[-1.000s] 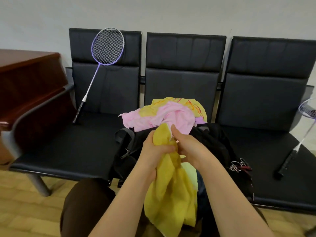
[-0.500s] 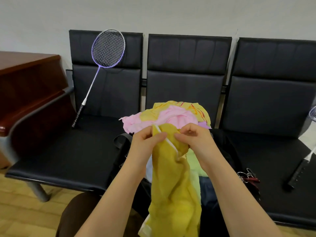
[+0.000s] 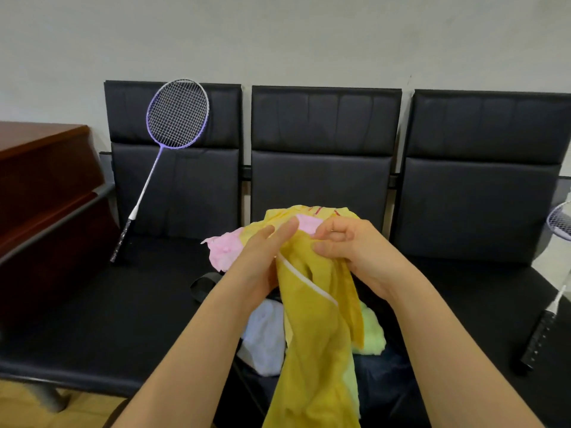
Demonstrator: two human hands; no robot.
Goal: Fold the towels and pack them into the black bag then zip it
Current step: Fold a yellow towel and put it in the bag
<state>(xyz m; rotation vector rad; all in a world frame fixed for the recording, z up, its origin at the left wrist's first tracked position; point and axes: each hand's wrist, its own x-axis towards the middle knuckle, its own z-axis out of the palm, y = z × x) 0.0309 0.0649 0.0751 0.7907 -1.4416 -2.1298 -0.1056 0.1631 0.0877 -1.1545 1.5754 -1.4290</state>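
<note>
Towel [image 3: 312, 350] hangs bunched: right hand [image 3: 358, 254] pinches its top edge, left hand [image 3: 262, 257] holds loosely alongside. Find both corners, spread apart before folding.

racket [image 3: 177, 114] on bench [image 3: 92, 304], left of towels [image 3: 315, 335]

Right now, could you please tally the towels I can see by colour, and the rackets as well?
Mustard yellow towel, held in both hands: 1
Pink towel: 1
White towel: 1
Pale green towel: 1
Yellow striped cloth at the back: 1
Purple racket: 1
Racket at the right edge, partly cut off: 1
Total: 7
</note>
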